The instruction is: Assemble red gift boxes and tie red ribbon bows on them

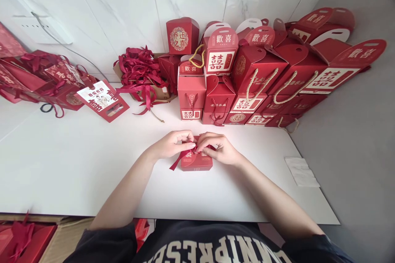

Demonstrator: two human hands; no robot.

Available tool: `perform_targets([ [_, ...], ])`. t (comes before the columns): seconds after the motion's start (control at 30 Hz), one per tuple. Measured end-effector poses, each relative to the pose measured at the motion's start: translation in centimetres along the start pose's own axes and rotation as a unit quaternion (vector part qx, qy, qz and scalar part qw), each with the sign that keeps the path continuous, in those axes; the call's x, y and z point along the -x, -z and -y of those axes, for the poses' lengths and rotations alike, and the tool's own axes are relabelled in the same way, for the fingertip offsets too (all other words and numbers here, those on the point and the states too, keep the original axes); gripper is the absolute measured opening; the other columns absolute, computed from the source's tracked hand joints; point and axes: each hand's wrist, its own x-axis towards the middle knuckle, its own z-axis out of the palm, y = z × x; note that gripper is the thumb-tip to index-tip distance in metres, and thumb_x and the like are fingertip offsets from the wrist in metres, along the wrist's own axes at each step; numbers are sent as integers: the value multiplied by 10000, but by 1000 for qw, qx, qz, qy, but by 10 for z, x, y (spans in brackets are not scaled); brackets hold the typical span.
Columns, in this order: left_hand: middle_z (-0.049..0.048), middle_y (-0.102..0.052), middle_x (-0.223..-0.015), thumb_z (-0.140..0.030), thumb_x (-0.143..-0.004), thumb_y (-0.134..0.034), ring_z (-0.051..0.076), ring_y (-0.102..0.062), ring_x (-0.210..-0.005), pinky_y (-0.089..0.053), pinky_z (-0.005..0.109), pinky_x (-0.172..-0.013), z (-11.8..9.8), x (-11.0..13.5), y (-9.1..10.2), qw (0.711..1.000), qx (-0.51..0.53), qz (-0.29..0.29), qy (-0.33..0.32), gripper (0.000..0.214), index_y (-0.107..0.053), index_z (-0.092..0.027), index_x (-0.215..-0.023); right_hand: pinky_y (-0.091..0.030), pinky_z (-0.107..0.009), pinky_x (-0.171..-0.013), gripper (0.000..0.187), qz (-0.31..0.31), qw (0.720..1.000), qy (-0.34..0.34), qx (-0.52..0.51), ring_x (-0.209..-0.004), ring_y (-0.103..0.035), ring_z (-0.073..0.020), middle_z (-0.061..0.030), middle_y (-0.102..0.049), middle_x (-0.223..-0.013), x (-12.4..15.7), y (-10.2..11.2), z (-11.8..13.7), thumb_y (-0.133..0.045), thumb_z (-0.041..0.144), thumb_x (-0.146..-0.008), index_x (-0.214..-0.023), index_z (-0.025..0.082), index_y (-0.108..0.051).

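A small red gift box (197,165) with pale characters stands on the white table in front of me. Dark red ribbon (176,161) is looped on its top, one end trailing off to the left. My left hand (174,144) pinches the ribbon over the box's top from the left. From the right, my right hand (219,147) also pinches ribbon, its fingertips almost touching those of the left. The fingers hide most of the crossing point, so I cannot see how the ribbon is tied.
Stacked red gift boxes (253,78), several with rope handles, line the wall at the back right. A cardboard box (160,93) holds a heap of dark red ribbons (138,65). Left of it lie a red card (105,100) and more red bags (66,94). White tissue (301,171) lies at right.
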Motion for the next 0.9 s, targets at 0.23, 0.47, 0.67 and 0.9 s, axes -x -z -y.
perform_targets([
  [0.23,15,-638,-894,-324,-795,-679,170,-630,-853,-476,285,-775,-7,5,-13,995,-70,-74,-19,210,-565,-178,-895,-546,-351,-811,140,-1,999,4,37,-907,-643,-187,-70,-687,-929,2,1,2,-577,171,-902,-902,219,-709],
  [0.47,17,-678,-939,-178,-814,-564,173,-626,-884,-486,286,-808,-11,12,-26,979,-157,-131,-25,123,-621,-202,-920,-547,-355,-818,171,-2,999,2,42,-910,-651,-189,-69,-700,-934,2,0,3,-558,149,-898,-928,224,-709],
  [0.67,16,-664,-829,-121,-825,-527,196,-601,-792,-451,356,-843,-3,13,-56,890,-345,-294,-52,109,-563,-222,-850,-512,-391,-890,166,0,997,31,64,-878,-643,-190,-48,-696,-900,3,-1,4,-565,135,-884,-903,241,-692],
  [0.9,44,-531,-1001,-118,-859,-478,130,-586,-731,-461,257,-663,6,13,-62,879,-348,-318,-74,105,-535,-204,-843,-471,-394,-918,91,-57,992,-54,95,-961,-590,-198,-70,-640,-1000,-1,0,10,-566,232,-922,-937,209,-653],
])
